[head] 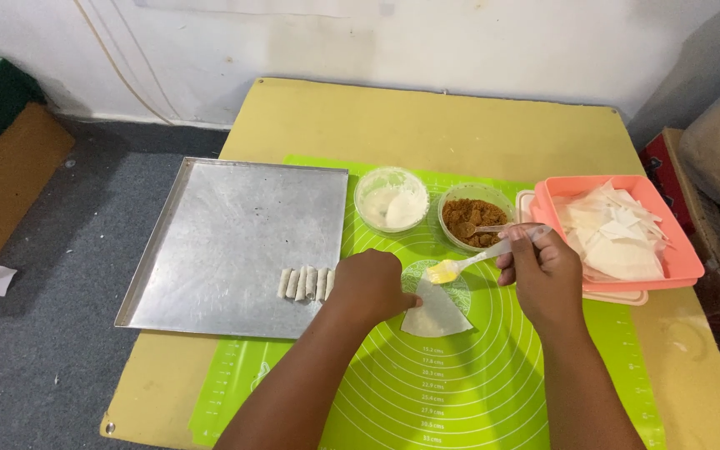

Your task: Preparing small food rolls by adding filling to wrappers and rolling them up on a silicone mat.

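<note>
Hands work over a green mat [493, 375]. The right hand [543, 271] pinches a small brush [460, 267], its yellow tip over a white wrapper [437, 315]. The left hand [368, 285], loosely curled, presses the wrapper's edge, hiding that corner and some of the rolls [303, 283] on the tray [227, 233].

Both bare forearms reach forward from the lower edge and converge. The left hand [368, 287] is curled loosely, knuckles up, fingertips pressing down. Just beside it, the right hand [543, 271] is closed in a pinch grip, wrist slightly raised.
</note>
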